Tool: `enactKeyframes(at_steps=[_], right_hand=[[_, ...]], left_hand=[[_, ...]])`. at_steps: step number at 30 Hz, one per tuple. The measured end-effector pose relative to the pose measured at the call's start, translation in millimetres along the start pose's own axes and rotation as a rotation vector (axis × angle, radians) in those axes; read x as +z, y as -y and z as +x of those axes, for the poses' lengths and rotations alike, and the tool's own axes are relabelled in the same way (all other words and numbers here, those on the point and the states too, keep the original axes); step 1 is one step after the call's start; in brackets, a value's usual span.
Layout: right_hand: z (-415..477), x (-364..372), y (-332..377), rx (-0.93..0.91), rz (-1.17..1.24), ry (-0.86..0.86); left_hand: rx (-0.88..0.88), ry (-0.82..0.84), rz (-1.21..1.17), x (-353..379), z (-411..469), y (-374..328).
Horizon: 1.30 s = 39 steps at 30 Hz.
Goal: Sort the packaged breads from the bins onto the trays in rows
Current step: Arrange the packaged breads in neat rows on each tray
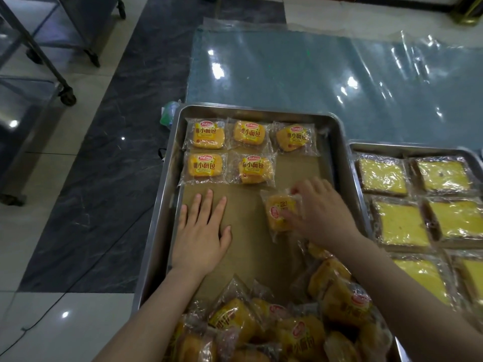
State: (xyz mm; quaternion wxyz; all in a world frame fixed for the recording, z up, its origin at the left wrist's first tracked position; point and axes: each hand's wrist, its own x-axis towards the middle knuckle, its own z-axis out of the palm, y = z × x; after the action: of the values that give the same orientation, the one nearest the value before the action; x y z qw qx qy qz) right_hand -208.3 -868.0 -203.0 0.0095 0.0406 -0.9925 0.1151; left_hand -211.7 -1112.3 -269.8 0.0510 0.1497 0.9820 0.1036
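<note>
A shallow, rectangular steel tray (164, 205) with rounded corners is seen at centre frame, lined with matte brown paper (248, 246). Five small orange-yellow breads (252, 133), each sealed in crinkly clear film with red lettering, are laid flat at its upper end: three in one row, two below. A sixth packet (279, 212), blurred, is pinched between thumb and fingers of the right hand (324, 212) right of centre. The left hand (203, 231) is pressed flat on the paper, fingers straight. A loose heap of packets (300, 325) is piled at bottom. A second steel tray (407, 148), at right, is filled with six square yellow slices (383, 176), glossy-wrapped.
</note>
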Motion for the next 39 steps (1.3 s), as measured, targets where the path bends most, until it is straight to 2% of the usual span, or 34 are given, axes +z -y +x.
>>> enactKeyframes(at_steps=[2,4,13,16,19,21,23,25,28,31,39], right_hand=[[4,10,4,-0.170,-0.049,0.183],[6,23,6,-0.231,-0.105,0.316],[-8,29,2,-0.116,-0.077,0.400],[-6,23,-6,0.001,-0.076,0.322],[8,20,-19,0.312,-0.118,0.134],[22,22,-26,0.460,-0.010,0.071],[30,23,-29,0.431,0.061,-0.011],[30,25,-29,0.294,0.033,-0.050],[22,31,-29,0.192,-0.023,0.131],[18,40,-29,0.164,-0.121,0.223],[60,49,-37,0.241,-0.125,0.195]], left_hand=[[0.001,0.001,-0.006,-1,0,0],[-0.004,0.004,-0.005,-1,0,0],[0.001,-0.006,-0.004,-1,0,1],[-0.002,0.001,0.007,-1,0,0],[-0.005,-0.001,0.012,-2,0,0],[-0.007,-0.003,0.008,-2,1,0],[-0.007,-0.003,0.011,-3,0,0],[-0.006,-0.003,-0.002,-3,0,0],[-0.002,-0.009,-0.010,-2,0,-1],[0.003,-0.015,-0.009,-2,0,0],[0.001,-0.018,-0.004,-1,1,1]])
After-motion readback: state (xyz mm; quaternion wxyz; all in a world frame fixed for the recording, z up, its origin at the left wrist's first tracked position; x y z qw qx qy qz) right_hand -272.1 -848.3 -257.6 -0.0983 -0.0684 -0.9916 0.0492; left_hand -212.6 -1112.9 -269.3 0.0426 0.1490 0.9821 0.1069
